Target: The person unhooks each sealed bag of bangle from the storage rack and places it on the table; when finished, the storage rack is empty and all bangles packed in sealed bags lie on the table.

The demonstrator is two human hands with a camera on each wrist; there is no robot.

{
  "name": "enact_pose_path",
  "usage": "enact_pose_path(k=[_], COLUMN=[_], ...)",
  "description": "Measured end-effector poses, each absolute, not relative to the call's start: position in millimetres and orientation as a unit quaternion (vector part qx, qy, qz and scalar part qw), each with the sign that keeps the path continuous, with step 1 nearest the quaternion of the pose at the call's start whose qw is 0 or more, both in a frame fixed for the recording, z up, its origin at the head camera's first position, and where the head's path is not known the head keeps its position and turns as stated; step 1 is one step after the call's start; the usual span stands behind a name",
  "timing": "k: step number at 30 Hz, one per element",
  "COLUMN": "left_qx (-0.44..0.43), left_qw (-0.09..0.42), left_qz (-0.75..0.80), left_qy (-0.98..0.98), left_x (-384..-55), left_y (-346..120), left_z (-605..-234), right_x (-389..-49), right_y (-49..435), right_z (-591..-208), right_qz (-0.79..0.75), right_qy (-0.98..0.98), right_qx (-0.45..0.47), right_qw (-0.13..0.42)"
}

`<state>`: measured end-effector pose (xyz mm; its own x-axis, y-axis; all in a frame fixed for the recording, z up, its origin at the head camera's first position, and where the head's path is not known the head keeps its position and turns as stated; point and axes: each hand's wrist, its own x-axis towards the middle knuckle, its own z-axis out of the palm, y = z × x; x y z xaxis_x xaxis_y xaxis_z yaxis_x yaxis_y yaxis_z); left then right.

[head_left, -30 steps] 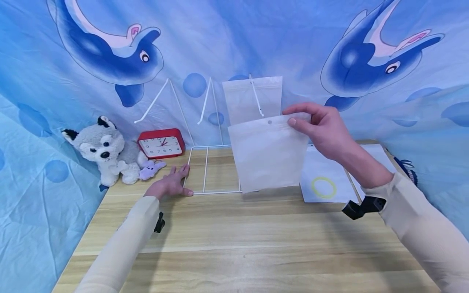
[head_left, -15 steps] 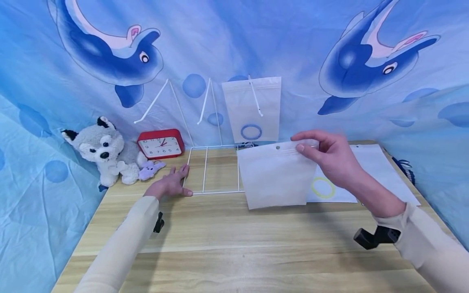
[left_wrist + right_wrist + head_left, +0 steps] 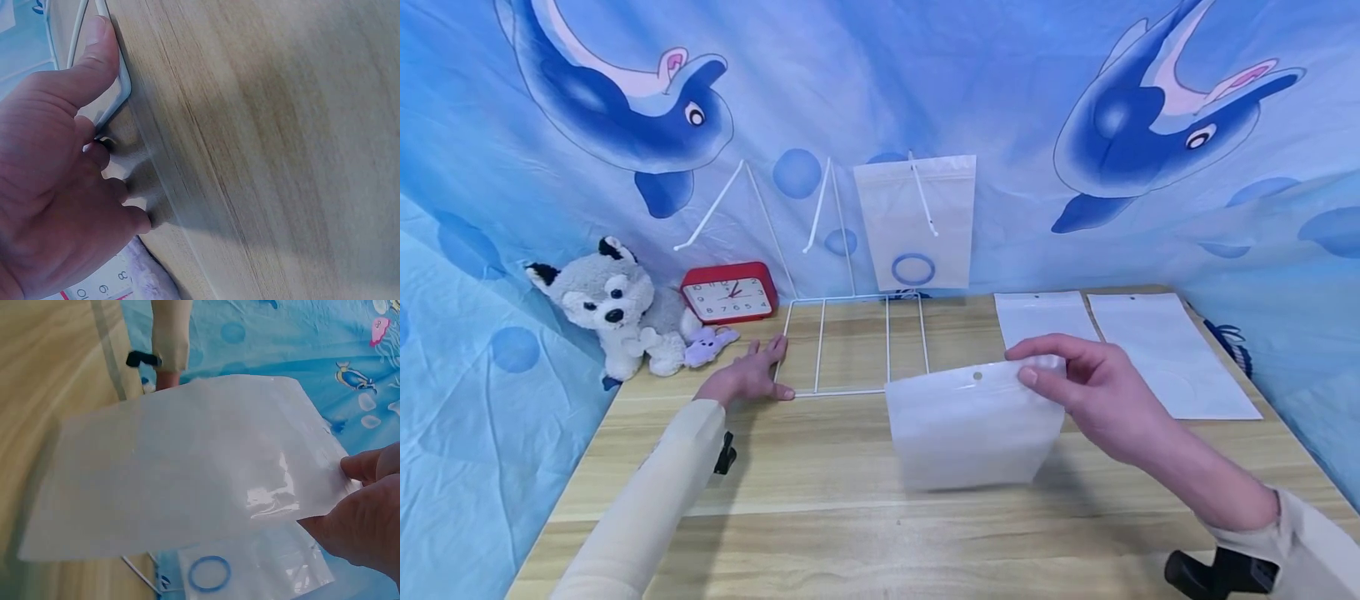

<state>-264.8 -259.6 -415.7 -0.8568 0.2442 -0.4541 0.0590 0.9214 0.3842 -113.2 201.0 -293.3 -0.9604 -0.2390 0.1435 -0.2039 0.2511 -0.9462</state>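
My right hand (image 3: 1105,396) pinches the top right corner of a white zip bag (image 3: 973,425) between thumb and fingers. The bag hangs tilted over the front of the table, its punched hole at the top. In the right wrist view, its pale, glossy face spreads across the middle. My left hand (image 3: 747,375) rests at the left front corner of a white wire rack (image 3: 820,350), thumb along the front wire in the left wrist view. Another zip bag (image 3: 917,200), showing a blue ring (image 3: 913,269), hangs from the rack's rightmost hook; two hooks to its left carry nothing.
Two white zip bags lie at the back right: the nearer bag (image 3: 1037,312) is partly covered by my right hand and the held bag, the other bag (image 3: 1172,358) beside it. A husky plush (image 3: 610,308), red clock (image 3: 730,293) and small purple plush (image 3: 709,346) stand at left.
My right hand has brought the held zip bag down and toward me, away from the hanging bag, uncovering its blue ring. The held bag tilts flatter now. My left hand stays put.
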Motion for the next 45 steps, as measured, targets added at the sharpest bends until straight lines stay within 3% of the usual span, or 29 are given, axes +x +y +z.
enact_pose_path(k=[7, 14, 21, 37, 45], left_qx=[0.108, 0.104, 0.111, 0.099, 0.091], left_qw=[0.236, 0.243, 0.237, 0.244, 0.246], left_qz=[0.170, 0.167, 0.165, 0.168, 0.173], left_qy=[0.951, 0.950, 0.951, 0.950, 0.949], left_x=[-263.7, -266.9, -267.7, -266.0, -264.4], left_y=[-261.3, -259.6, -258.4, -259.1, -258.4], left_z=[-415.0, -417.4, -417.9, -415.6, -415.1], right_x=[-140.9, -177.8, -192.7, -212.3, -224.6], right_y=[201.4, 204.7, 205.0, 207.2, 203.2], right_z=[-322.8, -368.8, -398.2, -416.8, -423.0], right_qz=[-0.606, -0.625, -0.615, -0.495, -0.434], right_qy=[0.789, 0.769, 0.773, 0.832, 0.846], right_qx=[-0.077, -0.104, -0.114, -0.223, -0.295], right_qw=[0.067, 0.085, 0.101, 0.119, 0.094])
